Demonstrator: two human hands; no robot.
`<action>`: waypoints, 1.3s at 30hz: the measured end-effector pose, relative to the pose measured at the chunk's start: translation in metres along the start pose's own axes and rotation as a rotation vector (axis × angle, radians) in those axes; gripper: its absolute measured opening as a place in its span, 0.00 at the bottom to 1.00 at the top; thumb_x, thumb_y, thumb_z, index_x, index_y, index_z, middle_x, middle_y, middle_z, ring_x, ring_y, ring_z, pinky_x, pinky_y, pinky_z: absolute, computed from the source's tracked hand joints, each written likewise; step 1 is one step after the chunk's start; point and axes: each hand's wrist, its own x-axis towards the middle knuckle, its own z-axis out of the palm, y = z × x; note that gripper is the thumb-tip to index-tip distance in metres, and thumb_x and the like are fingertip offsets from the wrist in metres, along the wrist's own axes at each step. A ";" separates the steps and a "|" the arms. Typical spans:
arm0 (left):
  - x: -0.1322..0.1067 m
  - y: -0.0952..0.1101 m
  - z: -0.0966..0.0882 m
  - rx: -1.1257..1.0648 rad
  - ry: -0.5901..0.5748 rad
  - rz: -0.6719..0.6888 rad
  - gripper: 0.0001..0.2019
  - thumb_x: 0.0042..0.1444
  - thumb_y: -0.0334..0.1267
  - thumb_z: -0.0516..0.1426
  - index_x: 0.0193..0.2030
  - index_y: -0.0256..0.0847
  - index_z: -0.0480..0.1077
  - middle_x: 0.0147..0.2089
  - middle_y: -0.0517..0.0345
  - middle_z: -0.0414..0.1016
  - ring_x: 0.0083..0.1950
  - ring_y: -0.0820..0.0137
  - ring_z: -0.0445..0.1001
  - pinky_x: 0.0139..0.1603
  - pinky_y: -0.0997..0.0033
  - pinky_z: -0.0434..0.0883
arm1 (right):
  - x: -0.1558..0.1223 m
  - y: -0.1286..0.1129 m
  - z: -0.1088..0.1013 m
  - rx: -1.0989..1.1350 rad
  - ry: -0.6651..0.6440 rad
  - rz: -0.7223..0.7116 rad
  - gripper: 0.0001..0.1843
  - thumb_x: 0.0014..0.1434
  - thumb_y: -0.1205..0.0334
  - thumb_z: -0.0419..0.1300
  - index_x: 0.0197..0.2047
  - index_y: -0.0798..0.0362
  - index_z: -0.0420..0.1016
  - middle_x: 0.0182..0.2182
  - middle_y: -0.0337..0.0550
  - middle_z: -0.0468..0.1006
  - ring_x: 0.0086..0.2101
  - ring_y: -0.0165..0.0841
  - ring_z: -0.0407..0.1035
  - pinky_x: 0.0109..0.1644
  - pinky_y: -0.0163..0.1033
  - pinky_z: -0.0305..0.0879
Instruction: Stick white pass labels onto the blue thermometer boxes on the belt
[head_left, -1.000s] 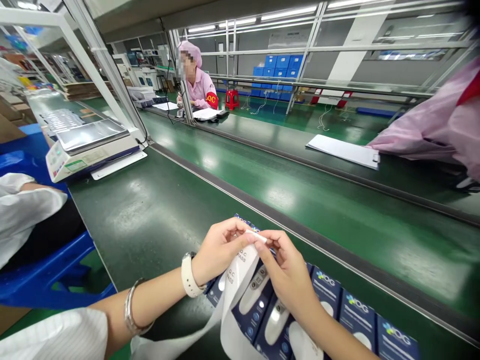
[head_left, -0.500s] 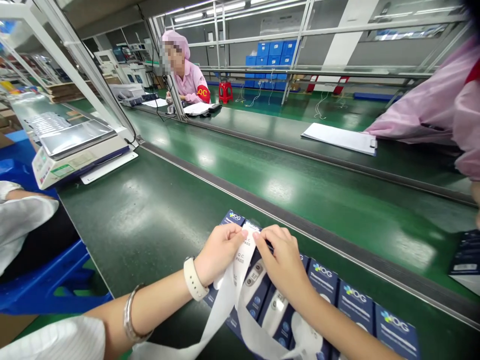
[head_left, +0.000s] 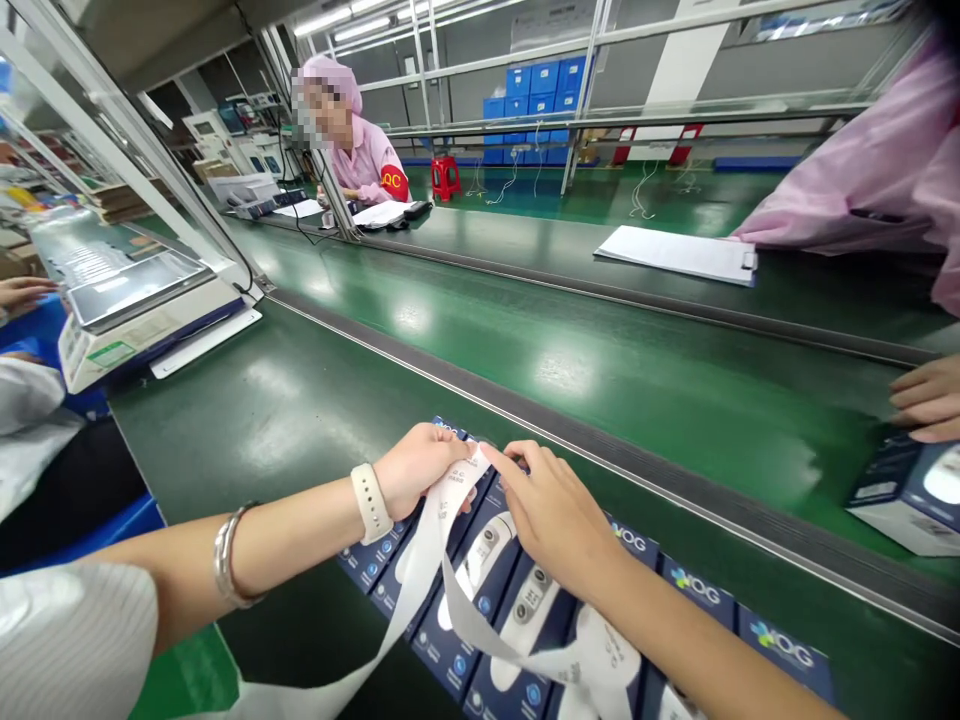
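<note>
Here, the white Q.C. PASS strip (head_left: 424, 560) is gripped by the closed left hand (head_left: 420, 470), while its upper end is touched by the partly open right hand (head_left: 551, 520), so it is lifted above the blue boxes (head_left: 480, 600) on the green table (head_left: 247, 460).

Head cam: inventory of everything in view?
product boxes: at least seven, dark blue, on the conveyor belt
conveyor belt: one, green, across the view
Q.C. PASS paper strip: one, white, draped over the boxes
weighing scale: one, white, left of the belt
clipboard: one, white paper, far bench
crates: stacked, blue, back of the room
stool: one, red, back of the room
co-worker: one, pink smock, far bench
co-worker's hand: one, right edge, on a box
left hand: holding the strip, white watch on the wrist
right hand: fingers at the strip, over the boxes
</note>
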 end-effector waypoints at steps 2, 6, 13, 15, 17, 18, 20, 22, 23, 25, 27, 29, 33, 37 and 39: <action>-0.002 0.001 0.000 0.004 0.013 -0.030 0.12 0.51 0.38 0.54 0.20 0.36 0.64 0.13 0.57 0.66 0.13 0.72 0.65 0.13 0.75 0.63 | -0.001 0.000 0.000 -0.028 -0.004 -0.003 0.24 0.59 0.71 0.43 0.58 0.50 0.59 0.43 0.50 0.65 0.37 0.37 0.61 0.38 0.42 0.61; -0.011 -0.004 -0.005 -0.012 0.025 -0.017 0.14 0.52 0.43 0.54 0.21 0.37 0.63 0.13 0.60 0.65 0.12 0.74 0.62 0.11 0.77 0.60 | -0.002 -0.003 -0.002 -0.070 0.001 0.013 0.21 0.61 0.64 0.43 0.56 0.46 0.62 0.44 0.49 0.66 0.39 0.38 0.62 0.39 0.43 0.60; -0.023 -0.017 -0.016 -0.121 0.022 0.054 0.12 0.53 0.45 0.53 0.26 0.38 0.61 0.17 0.62 0.65 0.16 0.74 0.65 0.15 0.75 0.64 | 0.028 0.000 0.003 -0.058 -0.085 0.129 0.21 0.62 0.50 0.43 0.47 0.49 0.71 0.36 0.46 0.72 0.40 0.39 0.64 0.42 0.45 0.59; -0.025 -0.018 -0.017 -0.143 0.005 0.066 0.12 0.54 0.45 0.53 0.26 0.38 0.60 0.17 0.63 0.63 0.17 0.74 0.65 0.17 0.73 0.66 | 0.035 0.002 0.004 -0.056 -0.096 0.157 0.23 0.63 0.50 0.41 0.36 0.51 0.75 0.33 0.46 0.73 0.39 0.39 0.65 0.42 0.46 0.58; -0.027 -0.018 -0.017 -0.171 -0.016 0.121 0.13 0.54 0.45 0.53 0.26 0.39 0.60 0.19 0.64 0.62 0.19 0.75 0.64 0.21 0.73 0.66 | 0.036 0.001 0.001 0.004 -0.007 0.174 0.23 0.63 0.52 0.42 0.32 0.51 0.75 0.34 0.45 0.73 0.39 0.39 0.64 0.42 0.47 0.57; -0.029 -0.018 -0.016 -0.180 -0.021 0.164 0.13 0.54 0.45 0.53 0.26 0.39 0.59 0.19 0.64 0.61 0.20 0.76 0.63 0.22 0.74 0.65 | 0.035 -0.002 -0.002 0.085 0.075 0.185 0.21 0.63 0.53 0.42 0.35 0.51 0.74 0.35 0.45 0.72 0.40 0.38 0.63 0.44 0.47 0.56; -0.032 -0.018 -0.012 -0.173 -0.028 0.270 0.15 0.54 0.46 0.53 0.24 0.38 0.58 0.20 0.66 0.58 0.20 0.79 0.59 0.22 0.78 0.61 | 0.027 -0.011 -0.007 0.358 0.227 0.209 0.17 0.63 0.56 0.42 0.43 0.50 0.69 0.37 0.42 0.72 0.41 0.35 0.63 0.46 0.45 0.57; -0.035 -0.020 -0.007 -0.127 -0.037 0.382 0.16 0.55 0.46 0.52 0.23 0.37 0.57 0.19 0.67 0.53 0.20 0.81 0.53 0.21 0.80 0.55 | 0.015 -0.025 -0.012 0.673 0.288 0.247 0.15 0.62 0.55 0.45 0.49 0.50 0.62 0.36 0.40 0.71 0.38 0.31 0.64 0.44 0.40 0.60; -0.037 -0.022 -0.004 -0.099 -0.036 0.429 0.16 0.55 0.46 0.52 0.23 0.37 0.57 0.19 0.68 0.51 0.20 0.81 0.51 0.21 0.80 0.53 | 0.009 -0.031 -0.013 0.799 0.293 0.272 0.15 0.61 0.54 0.47 0.50 0.50 0.60 0.34 0.40 0.70 0.36 0.30 0.65 0.41 0.38 0.62; -0.038 -0.024 0.002 -0.048 -0.022 0.509 0.16 0.56 0.46 0.52 0.23 0.37 0.58 0.19 0.68 0.51 0.21 0.81 0.50 0.21 0.79 0.52 | -0.002 -0.042 -0.014 0.949 0.288 0.328 0.15 0.59 0.54 0.51 0.48 0.50 0.60 0.33 0.39 0.70 0.33 0.30 0.65 0.37 0.37 0.63; -0.039 -0.027 0.006 -0.031 -0.026 0.580 0.13 0.56 0.44 0.52 0.28 0.37 0.62 0.23 0.65 0.58 0.24 0.79 0.57 0.25 0.79 0.57 | -0.010 -0.049 -0.014 1.016 0.303 0.372 0.12 0.59 0.55 0.52 0.45 0.49 0.61 0.34 0.39 0.70 0.34 0.30 0.66 0.37 0.37 0.64; -0.039 -0.030 0.009 -0.033 -0.067 0.655 0.10 0.56 0.42 0.52 0.39 0.38 0.64 0.32 0.60 0.66 0.32 0.75 0.64 0.33 0.76 0.62 | -0.016 -0.051 -0.014 1.046 0.316 0.389 0.11 0.59 0.55 0.51 0.45 0.48 0.61 0.35 0.40 0.70 0.36 0.30 0.66 0.39 0.37 0.64; -0.036 -0.031 0.011 0.064 -0.125 0.761 0.12 0.57 0.41 0.52 0.47 0.40 0.62 0.38 0.57 0.67 0.38 0.73 0.66 0.38 0.73 0.63 | -0.022 -0.051 -0.016 1.039 0.352 0.385 0.11 0.59 0.56 0.52 0.46 0.48 0.61 0.36 0.39 0.70 0.37 0.30 0.66 0.40 0.37 0.63; -0.034 -0.030 0.014 0.117 -0.075 0.780 0.09 0.57 0.42 0.52 0.34 0.37 0.64 0.30 0.61 0.64 0.31 0.76 0.62 0.32 0.76 0.60 | -0.025 -0.051 -0.022 0.972 0.313 0.367 0.12 0.58 0.57 0.53 0.45 0.49 0.61 0.35 0.38 0.70 0.35 0.28 0.65 0.40 0.36 0.63; -0.032 -0.030 0.018 0.134 -0.043 0.755 0.13 0.57 0.44 0.51 0.28 0.37 0.60 0.25 0.64 0.58 0.27 0.78 0.57 0.28 0.76 0.57 | -0.025 -0.051 -0.025 0.912 0.271 0.372 0.10 0.57 0.56 0.54 0.41 0.51 0.62 0.31 0.37 0.70 0.32 0.27 0.64 0.36 0.34 0.61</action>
